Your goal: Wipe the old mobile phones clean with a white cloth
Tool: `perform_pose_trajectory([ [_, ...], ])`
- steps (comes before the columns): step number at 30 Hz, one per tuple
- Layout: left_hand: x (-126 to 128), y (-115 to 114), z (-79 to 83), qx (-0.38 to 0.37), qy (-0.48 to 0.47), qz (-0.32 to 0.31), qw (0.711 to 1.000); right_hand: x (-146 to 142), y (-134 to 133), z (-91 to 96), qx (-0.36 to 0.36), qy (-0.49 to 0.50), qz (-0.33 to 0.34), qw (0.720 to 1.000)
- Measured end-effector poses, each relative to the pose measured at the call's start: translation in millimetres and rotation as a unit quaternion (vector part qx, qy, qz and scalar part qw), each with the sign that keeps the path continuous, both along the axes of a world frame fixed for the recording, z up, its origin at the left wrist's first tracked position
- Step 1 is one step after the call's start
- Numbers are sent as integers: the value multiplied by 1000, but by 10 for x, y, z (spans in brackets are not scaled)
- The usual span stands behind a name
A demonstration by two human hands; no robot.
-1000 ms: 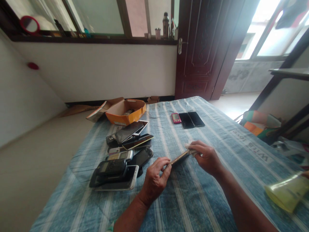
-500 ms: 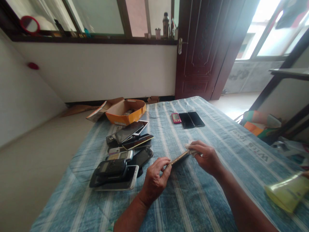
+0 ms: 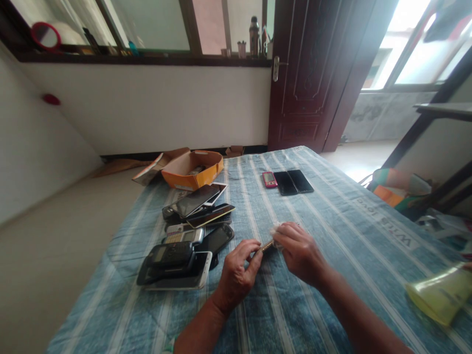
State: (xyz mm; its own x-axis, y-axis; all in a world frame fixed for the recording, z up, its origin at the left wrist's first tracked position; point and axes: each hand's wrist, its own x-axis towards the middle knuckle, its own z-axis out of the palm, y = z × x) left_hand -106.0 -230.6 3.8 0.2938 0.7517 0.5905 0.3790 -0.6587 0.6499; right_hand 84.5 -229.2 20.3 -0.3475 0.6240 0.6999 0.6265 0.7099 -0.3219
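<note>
One slim gold-edged phone [image 3: 267,245] tilts over the striped blue tablecloth [image 3: 350,231], between your hands: your left hand [image 3: 238,268] pinches its left end, thumb against fingers, probably to steady it, while your right hand [image 3: 300,251] clasps a crumpled white wipe [image 3: 275,231] around the other end. A heap of phones [image 3: 184,235] lies to your left near the orange box [image 3: 193,179], well apart from the pink keypad phone [image 3: 269,180] and two black smartphones [image 3: 286,183], set side by side perhaps to keep the groups distinct.
</note>
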Motion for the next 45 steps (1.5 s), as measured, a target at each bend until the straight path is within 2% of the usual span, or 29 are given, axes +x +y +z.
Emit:
perform_pose_trajectory([
  [5,2,2,-18,8,-6,-7,1000,-164,-60,-15,11,6,32,999],
  [12,8,-4,13,2,-5,-1,1000,-188,-69,-13,6,18,32,999],
  [18,12,2,30,40,-6,0,999,-243,-97,-29,-2,17,40,999],
  [45,16,2,31,52,-9,-3,999,-242,-94,-20,-10,37,51,998],
])
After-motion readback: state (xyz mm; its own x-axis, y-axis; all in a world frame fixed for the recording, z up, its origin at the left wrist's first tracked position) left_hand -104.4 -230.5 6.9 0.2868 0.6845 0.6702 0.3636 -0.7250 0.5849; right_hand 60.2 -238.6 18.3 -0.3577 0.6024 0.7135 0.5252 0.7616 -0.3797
